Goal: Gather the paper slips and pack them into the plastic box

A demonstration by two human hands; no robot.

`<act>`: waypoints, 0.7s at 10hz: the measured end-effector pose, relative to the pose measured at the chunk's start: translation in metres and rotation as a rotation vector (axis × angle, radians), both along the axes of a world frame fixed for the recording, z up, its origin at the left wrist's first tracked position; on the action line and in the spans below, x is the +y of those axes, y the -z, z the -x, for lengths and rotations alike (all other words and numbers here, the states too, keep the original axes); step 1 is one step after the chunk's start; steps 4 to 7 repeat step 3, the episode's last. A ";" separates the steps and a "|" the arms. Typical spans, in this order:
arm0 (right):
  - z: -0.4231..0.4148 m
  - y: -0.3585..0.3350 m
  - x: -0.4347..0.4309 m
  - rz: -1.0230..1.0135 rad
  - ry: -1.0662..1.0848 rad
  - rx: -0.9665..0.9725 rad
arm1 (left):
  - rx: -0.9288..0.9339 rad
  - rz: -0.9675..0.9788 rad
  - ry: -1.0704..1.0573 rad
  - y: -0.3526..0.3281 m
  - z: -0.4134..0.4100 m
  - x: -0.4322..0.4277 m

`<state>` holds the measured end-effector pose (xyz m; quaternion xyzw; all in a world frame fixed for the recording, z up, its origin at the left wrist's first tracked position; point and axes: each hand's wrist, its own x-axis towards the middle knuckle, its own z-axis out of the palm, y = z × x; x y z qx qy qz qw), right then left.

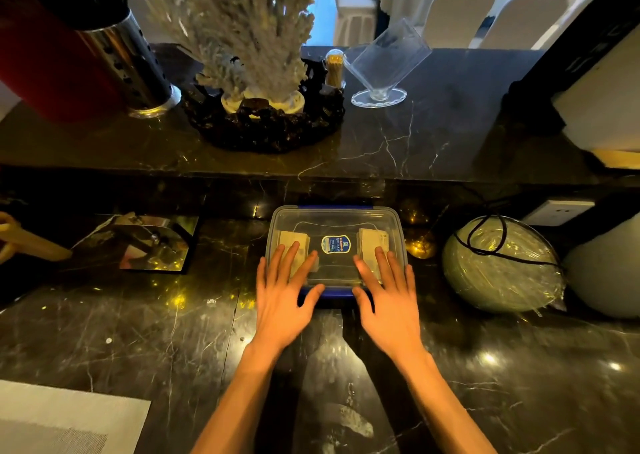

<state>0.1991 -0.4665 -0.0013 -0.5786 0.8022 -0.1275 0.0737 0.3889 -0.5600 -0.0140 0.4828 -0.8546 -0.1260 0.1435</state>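
Nearly done, by the look: two stacks of paper slips (pixel 295 245) already inside the plastic box (pixel 335 218), at nine and three o'clock of the round blue label (pixel 334 244), lid on. Left hand (pixel 282 299) and right hand (pixel 389 301) flat on the lid, fingers spread, pinching nothing, thumbs by the blue clip (pixel 337 292) at six o'clock. Probably only latching left. Clear, rounded-rectangular box, glossy; slips pale, matte, banded. Box central on the black veined marble table (pixel 138 332).

Bench (pixel 138 332) bare at 6, 7 and 4 o'clock of plastic box (pixel 335 216). Wrapped bowl (pixel 502 266) w/ cord blocks 3 o'clock; mirrored holder (pixel 145 242) near at 9; raised ledge (pixel 346 142) at 12.
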 end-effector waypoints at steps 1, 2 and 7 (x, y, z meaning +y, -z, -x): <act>-0.001 -0.005 0.001 -0.013 -0.002 -0.009 | -0.004 -0.011 0.009 -0.004 -0.001 0.001; -0.001 -0.016 0.001 -0.078 -0.011 -0.009 | -0.008 -0.046 -0.006 -0.012 -0.001 0.007; -0.001 -0.029 0.011 -0.105 -0.024 -0.039 | 0.031 -0.090 -0.044 -0.022 -0.005 0.025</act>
